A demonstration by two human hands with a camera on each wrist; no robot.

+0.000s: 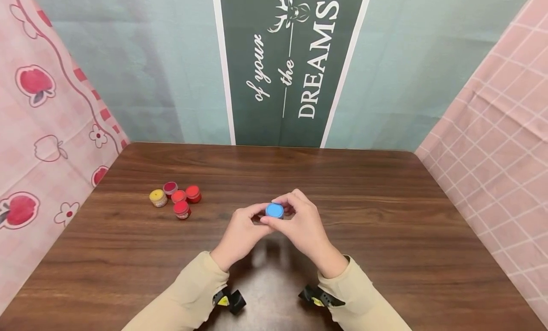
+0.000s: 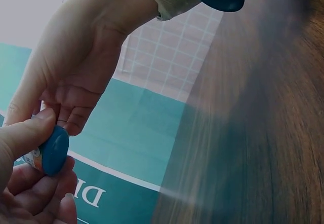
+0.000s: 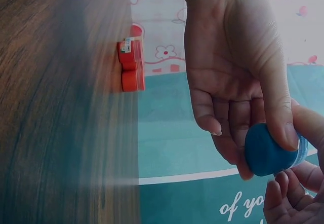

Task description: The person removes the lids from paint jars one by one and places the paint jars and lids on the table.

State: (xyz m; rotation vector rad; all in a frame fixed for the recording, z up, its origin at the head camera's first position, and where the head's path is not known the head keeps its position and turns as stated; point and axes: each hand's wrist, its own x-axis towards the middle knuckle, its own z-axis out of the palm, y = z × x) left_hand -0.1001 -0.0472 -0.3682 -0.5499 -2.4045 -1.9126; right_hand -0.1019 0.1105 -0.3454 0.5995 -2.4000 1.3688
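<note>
Between both hands, above the table, is a small blue jar (image 1: 274, 210) with its round blue top facing up. My left hand (image 1: 245, 232) grips it from the left by thumb and fingers. From the right, my right hand (image 1: 306, 222) pinches it, with the thumb along its near side. In the left wrist view the jar's rounded blue base (image 2: 55, 152) shows below a printed label. The right wrist view shows the same jar (image 3: 267, 152) with a clear ridged rim at its upper end, where the fingers of both hands meet.
Left of the hands, several small jars stand grouped on the brown wooden table (image 1: 385, 255): a yellow one (image 1: 158, 198), a dark red one (image 1: 170, 189) and red ones (image 1: 181, 209). Printed cloths surround the table: green lettered backdrop (image 1: 274, 126), apple-patterned left, pink grid right.
</note>
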